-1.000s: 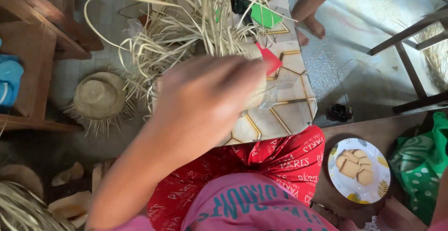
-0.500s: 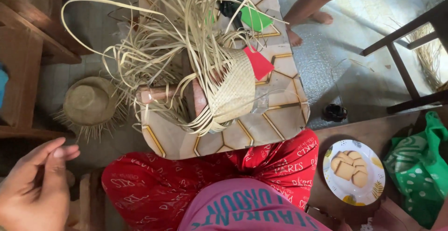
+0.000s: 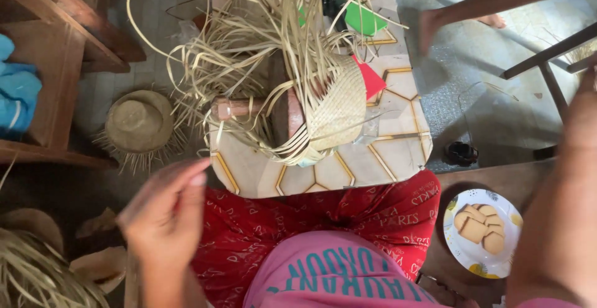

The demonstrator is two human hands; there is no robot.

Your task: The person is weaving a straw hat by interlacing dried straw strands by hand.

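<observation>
One left hand (image 3: 165, 218): blurred at seven o'clock, fingers loosely curled, empty;
Right hand: only forearm visible, grip unknowable;
Half-woven pale straw hat (image 3: 311, 106): twelve o'clock, on hexagon-patterned board (image 3: 373, 165)

One half-woven straw hat (image 3: 329, 112) is counted at 12 o'clock, one finished straw hat (image 3: 138, 121) at 9 o'clock, one plate (image 3: 460, 252) holding four biscuits (image 3: 477, 228) at 4 o'clock.

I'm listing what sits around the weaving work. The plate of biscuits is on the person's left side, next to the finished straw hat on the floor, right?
Not quite. The head view shows the plate of biscuits on the person's right side, by the red-clothed knee. The finished straw hat does lie on the floor, but on the left, across the tiled board from the plate.
</observation>
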